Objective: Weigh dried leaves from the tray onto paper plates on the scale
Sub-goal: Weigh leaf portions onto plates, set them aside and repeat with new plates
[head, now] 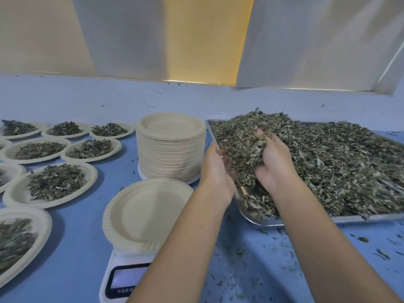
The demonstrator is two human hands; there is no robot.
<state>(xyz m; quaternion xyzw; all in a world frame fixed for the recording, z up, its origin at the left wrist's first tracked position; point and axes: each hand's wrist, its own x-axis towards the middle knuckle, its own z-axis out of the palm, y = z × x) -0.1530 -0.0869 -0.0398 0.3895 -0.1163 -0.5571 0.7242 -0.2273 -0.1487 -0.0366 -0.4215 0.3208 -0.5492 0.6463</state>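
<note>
Dried leaves (328, 162) fill a metal tray (349, 219) on a blue tabletop (76, 248) beneath pale wall panels (306, 40); left hand (215, 171) and right hand (273, 165) curl around some of them.

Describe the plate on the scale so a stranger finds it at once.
Find the metal tray of dried leaves on the right. Left of its near corner, a white scale carries the plate. Other plates hold leaves or sit in a stack; this one is empty.
</note>
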